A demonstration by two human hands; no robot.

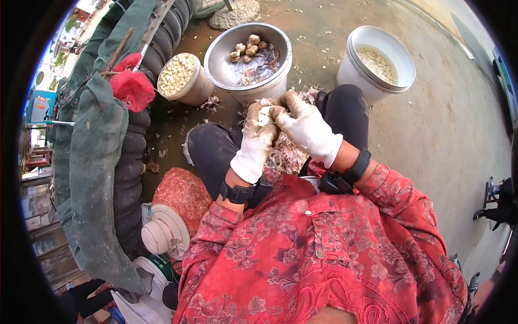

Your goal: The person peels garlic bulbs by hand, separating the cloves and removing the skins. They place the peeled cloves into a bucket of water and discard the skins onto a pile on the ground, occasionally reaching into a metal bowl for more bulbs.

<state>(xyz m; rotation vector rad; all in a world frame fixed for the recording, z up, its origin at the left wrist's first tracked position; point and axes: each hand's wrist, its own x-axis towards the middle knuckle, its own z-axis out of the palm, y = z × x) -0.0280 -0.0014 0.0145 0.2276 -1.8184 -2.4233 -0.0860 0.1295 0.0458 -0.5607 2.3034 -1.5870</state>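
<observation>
My left hand, in a white knitted glove with soiled fingers, is closed round some pale garlic. Gloved the same way, my right hand presses its thumb and fingertips against that garlic from the right. Just beyond my hands, a metal basin rests on a white bucket, with several garlic bulbs and loose skins inside. Peeled cloves fill a smaller bucket at the left. Below my hands, garlic skins are heaped between my knees.
A white bucket at the right holds pale cloves in liquid. Stacked black tires and green cloth line the left side. A red net sack lies by my left leg. Skins litter the concrete floor.
</observation>
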